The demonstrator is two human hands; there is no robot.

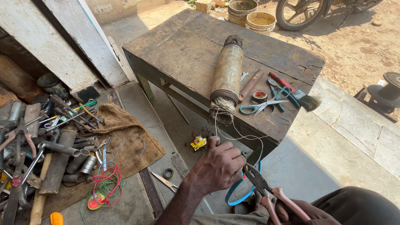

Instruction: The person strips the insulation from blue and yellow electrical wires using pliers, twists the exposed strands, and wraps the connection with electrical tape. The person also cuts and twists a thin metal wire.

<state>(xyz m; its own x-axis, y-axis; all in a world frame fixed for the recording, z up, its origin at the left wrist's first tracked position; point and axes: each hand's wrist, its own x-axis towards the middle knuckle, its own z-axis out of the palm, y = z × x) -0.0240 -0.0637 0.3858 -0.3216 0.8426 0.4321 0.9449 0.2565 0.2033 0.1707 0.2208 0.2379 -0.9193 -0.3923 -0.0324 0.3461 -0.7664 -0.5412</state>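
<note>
Gripping pink-handled pliers [266,189], right hand [302,210]; yellow packet [198,143] beside left hand [218,166].

Harsh sunlight from the upper right, deep shadows at left, sharp focus, slight wide-angle edge distortion.

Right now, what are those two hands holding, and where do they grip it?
The right hand holds pliers by their pink handles. The left hand is closed near the thin wire; whether it grips it cannot be told.

Head camera, looking steeply down, close over workbench [183,50]
</note>
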